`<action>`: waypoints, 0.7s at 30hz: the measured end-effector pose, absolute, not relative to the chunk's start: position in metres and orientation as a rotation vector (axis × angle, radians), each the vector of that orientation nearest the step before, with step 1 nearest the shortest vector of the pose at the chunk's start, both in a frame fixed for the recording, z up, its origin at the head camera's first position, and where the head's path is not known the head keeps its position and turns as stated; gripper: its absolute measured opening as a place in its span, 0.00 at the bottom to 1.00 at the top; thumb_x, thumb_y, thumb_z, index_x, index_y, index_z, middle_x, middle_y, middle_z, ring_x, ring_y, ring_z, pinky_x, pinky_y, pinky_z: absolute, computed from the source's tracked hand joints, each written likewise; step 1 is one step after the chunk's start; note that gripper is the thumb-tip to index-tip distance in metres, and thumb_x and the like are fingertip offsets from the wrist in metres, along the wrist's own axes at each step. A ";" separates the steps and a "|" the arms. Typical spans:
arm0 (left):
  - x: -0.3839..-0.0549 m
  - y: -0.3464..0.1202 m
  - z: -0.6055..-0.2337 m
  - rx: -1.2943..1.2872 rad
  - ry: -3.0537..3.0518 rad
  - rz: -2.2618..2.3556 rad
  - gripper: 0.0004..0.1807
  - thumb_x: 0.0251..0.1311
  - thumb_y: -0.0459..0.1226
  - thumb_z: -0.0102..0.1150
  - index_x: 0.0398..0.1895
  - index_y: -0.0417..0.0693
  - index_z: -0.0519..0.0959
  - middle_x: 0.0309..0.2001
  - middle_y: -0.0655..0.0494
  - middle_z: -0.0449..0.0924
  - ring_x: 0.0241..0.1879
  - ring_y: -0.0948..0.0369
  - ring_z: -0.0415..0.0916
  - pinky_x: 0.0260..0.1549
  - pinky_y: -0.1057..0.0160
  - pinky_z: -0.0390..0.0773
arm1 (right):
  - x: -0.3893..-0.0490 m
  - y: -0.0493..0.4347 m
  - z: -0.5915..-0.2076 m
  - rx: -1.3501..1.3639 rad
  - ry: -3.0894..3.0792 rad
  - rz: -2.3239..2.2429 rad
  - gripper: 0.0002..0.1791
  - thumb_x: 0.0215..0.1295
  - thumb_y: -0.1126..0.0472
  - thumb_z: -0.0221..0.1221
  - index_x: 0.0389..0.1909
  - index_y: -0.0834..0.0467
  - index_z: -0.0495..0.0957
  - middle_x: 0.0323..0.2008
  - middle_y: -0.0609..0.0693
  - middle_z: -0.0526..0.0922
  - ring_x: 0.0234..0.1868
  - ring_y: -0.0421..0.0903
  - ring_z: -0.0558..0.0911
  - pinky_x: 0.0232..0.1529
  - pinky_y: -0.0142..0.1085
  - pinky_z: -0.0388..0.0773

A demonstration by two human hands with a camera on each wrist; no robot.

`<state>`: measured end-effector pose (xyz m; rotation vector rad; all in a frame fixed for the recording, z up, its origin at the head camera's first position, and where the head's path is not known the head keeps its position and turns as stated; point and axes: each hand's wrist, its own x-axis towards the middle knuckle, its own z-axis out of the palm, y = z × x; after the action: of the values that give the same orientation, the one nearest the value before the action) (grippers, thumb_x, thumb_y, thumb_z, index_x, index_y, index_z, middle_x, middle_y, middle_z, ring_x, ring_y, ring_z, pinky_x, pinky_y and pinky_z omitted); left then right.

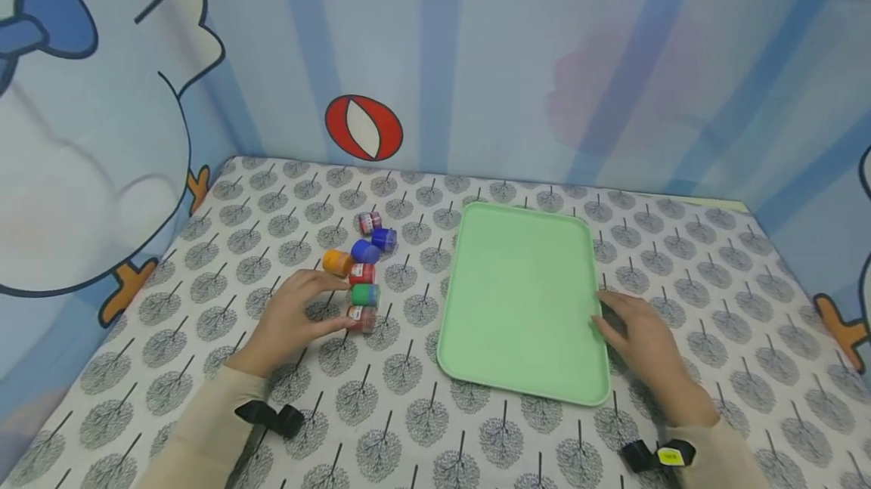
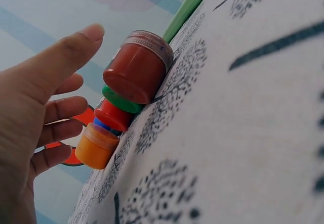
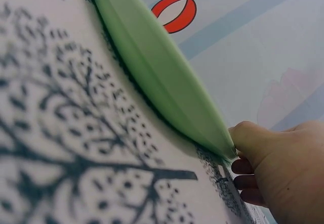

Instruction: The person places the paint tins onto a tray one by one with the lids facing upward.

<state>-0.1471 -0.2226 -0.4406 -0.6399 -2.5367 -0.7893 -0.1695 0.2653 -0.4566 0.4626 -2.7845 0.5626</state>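
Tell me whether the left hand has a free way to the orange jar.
Probably yes. The left hand lies open right beside the cluster, and the orange jar sits on its near side, just beyond the fingertips, with nothing between them; the red jar is behind it.

The bench (image 1: 476, 428) is covered by a white cloth printed with grey trees; it is enclosed by blue-striped cartoon walls (image 1: 517, 58).
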 end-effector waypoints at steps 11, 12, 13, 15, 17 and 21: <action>-0.149 -0.210 -0.438 -0.700 -2.582 -0.866 0.25 0.37 0.43 0.78 0.42 0.47 0.81 0.44 0.54 0.81 0.50 0.54 0.74 0.52 0.51 0.75 | -0.167 0.268 -0.457 0.416 -2.805 0.575 0.24 0.66 0.57 0.58 0.59 0.65 0.73 0.57 0.68 0.76 0.58 0.67 0.72 0.57 0.62 0.68; -0.149 -0.210 -0.438 -0.710 -2.588 -0.847 0.25 0.37 0.44 0.78 0.42 0.48 0.81 0.44 0.54 0.81 0.50 0.54 0.74 0.52 0.51 0.75 | -0.167 0.268 -0.457 0.416 -2.805 0.578 0.24 0.66 0.57 0.58 0.59 0.65 0.73 0.57 0.68 0.76 0.58 0.67 0.72 0.58 0.62 0.68; -0.149 -0.209 -0.438 -0.717 -2.591 -0.837 0.25 0.37 0.44 0.78 0.41 0.48 0.81 0.44 0.54 0.81 0.50 0.54 0.74 0.52 0.50 0.75 | -0.168 0.268 -0.457 0.415 -2.806 0.579 0.24 0.66 0.56 0.58 0.59 0.65 0.73 0.57 0.68 0.76 0.58 0.67 0.72 0.58 0.62 0.68; -0.149 -0.209 -0.439 -0.732 -2.596 -0.809 0.24 0.37 0.44 0.78 0.41 0.49 0.82 0.43 0.55 0.81 0.50 0.54 0.74 0.52 0.50 0.75 | -0.168 0.268 -0.458 0.418 -2.802 0.583 0.24 0.66 0.57 0.58 0.59 0.65 0.73 0.56 0.68 0.76 0.58 0.67 0.72 0.58 0.62 0.67; -0.149 -0.209 -0.440 -0.748 -2.599 -0.779 0.24 0.37 0.44 0.78 0.40 0.49 0.81 0.43 0.55 0.81 0.49 0.54 0.74 0.51 0.51 0.75 | -0.168 0.267 -0.459 0.423 -2.796 0.587 0.24 0.66 0.57 0.59 0.59 0.65 0.73 0.56 0.68 0.76 0.57 0.67 0.72 0.58 0.62 0.67; -0.147 -0.208 -0.441 -0.770 -2.611 -0.707 0.24 0.37 0.44 0.79 0.40 0.48 0.81 0.41 0.55 0.80 0.48 0.55 0.74 0.50 0.52 0.75 | -0.169 0.266 -0.460 0.433 -2.789 0.590 0.24 0.66 0.57 0.59 0.58 0.65 0.73 0.56 0.68 0.76 0.57 0.67 0.72 0.58 0.62 0.67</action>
<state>-0.1474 -0.2084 -0.4407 -0.7700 -2.6105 -0.7067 -0.1691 0.2656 -0.4598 0.4327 -2.7894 0.5901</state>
